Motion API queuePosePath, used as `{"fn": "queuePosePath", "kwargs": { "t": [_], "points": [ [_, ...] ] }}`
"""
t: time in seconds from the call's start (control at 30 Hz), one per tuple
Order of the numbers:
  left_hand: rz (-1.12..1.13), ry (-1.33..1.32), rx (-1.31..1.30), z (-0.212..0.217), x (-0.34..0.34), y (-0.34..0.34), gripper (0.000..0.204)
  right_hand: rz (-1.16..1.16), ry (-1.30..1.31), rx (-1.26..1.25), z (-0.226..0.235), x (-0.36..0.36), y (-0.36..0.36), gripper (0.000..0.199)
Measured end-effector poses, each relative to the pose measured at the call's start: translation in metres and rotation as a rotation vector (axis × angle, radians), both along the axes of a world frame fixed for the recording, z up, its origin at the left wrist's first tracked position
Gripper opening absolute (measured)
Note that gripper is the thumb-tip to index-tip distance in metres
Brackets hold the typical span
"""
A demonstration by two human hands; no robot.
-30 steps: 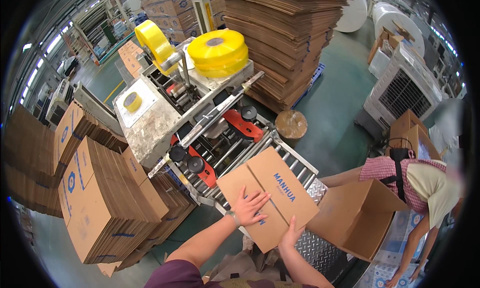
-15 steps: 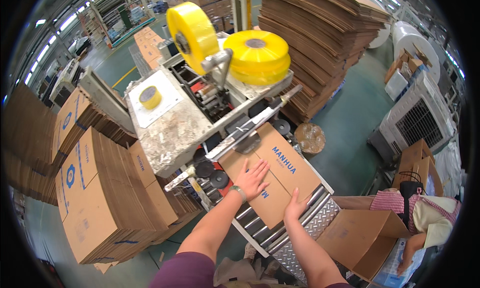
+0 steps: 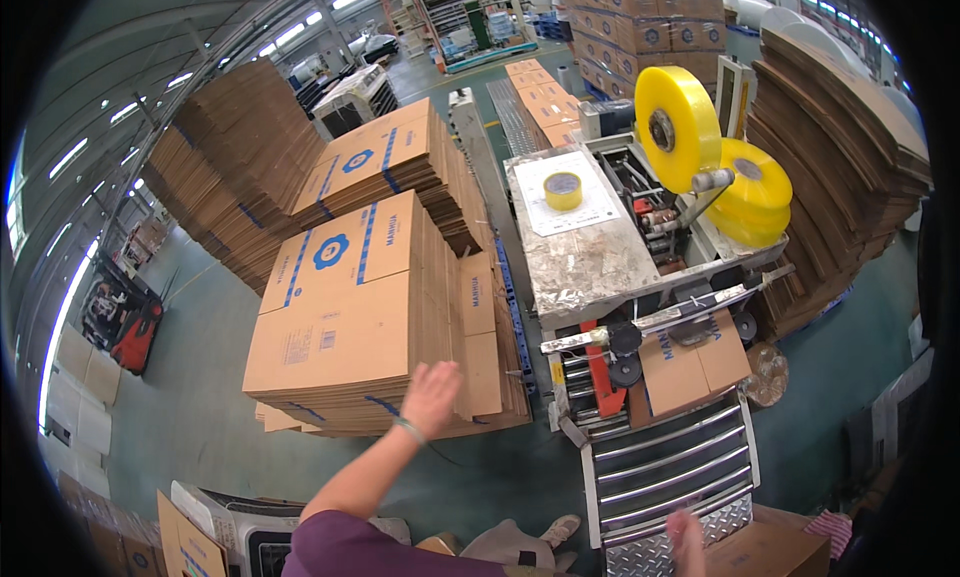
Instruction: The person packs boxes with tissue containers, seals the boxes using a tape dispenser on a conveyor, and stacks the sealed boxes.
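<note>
My left hand (image 3: pixel 432 397) reaches out at the near right corner of a stack of flat cardboard boxes (image 3: pixel 350 317). Its fingers are stretched out and hold nothing; whether they touch the cardboard I cannot tell. Low in the picture my right hand (image 3: pixel 685 539), smeared by motion, hovers over the diamond-plate end (image 3: pixel 720 522) of the roller conveyor (image 3: pixel 670 467), and its fingers cannot be made out. A closed carton (image 3: pixel 690 372) lies partly under the front bar of the taping machine (image 3: pixel 585 277), apart from both hands.
Yellow tape rolls (image 3: pixel 680 127) sit on the machine, and a small tape roll (image 3: pixel 563 191) lies on its top. More flat cardboard (image 3: pixel 850 177) is piled at right. A red forklift (image 3: pixel 130 327) stands far left. An open carton (image 3: pixel 770 552) is at the lower right.
My view has swung left. Both hands have come off the carton, which is further into the machine. My left hand has moved to the cardboard stack; my right has drawn back toward me.
</note>
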State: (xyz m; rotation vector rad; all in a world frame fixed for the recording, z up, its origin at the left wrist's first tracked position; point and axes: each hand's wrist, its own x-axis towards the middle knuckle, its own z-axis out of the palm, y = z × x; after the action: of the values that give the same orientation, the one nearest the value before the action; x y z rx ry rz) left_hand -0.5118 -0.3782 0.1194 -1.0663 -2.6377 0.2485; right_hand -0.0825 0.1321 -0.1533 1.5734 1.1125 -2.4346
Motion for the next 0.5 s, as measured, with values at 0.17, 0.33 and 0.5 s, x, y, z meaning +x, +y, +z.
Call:
{"fn": "queuePosePath", "kwargs": {
  "t": [0.17,0.33,0.5],
  "points": [
    [0.062,0.059,-0.246,0.032,-0.029,-0.085,0.053,0.106,-0.041,-0.225,-0.089,0.094,-0.067,0.053],
    [-0.067,0.065,-0.288,0.042,-0.021,-0.094,0.042,0.244,-0.079,-0.069,-0.026,0.100,-0.119,0.044],
    [-0.038,0.026,-0.326,0.049,-0.010,-0.116,0.030,0.291,0.044,0.073,-0.007,0.107,-0.084,0.038]
  ]
}}
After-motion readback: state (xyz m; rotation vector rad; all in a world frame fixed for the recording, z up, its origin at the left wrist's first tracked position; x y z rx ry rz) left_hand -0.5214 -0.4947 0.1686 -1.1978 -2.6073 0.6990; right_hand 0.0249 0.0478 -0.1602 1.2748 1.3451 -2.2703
